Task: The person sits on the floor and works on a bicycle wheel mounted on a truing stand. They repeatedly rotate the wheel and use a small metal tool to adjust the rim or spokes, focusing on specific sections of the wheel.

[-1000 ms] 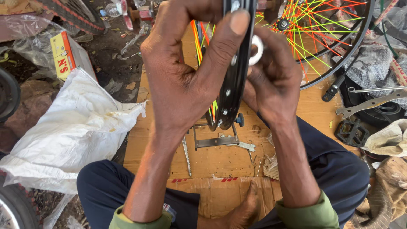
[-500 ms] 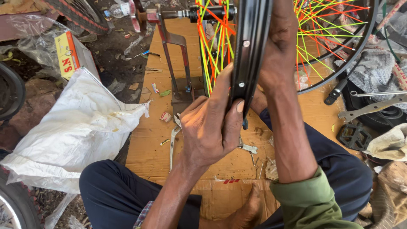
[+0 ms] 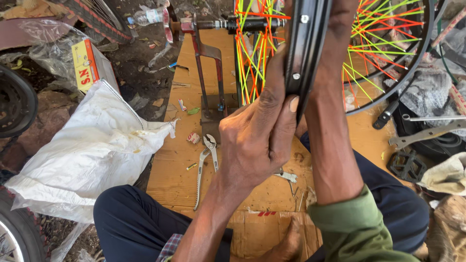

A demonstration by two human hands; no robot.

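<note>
The left hand pinches the black wheel rim between thumb and fingers, closed firmly on its edge; the right hand grips the same rim higher up, apparently to steady it. Just beyond, pliers lie on the wooden board. Farther off, the wheel's axle sits in a red truing stand, holding its bright spokes upright.
</note>
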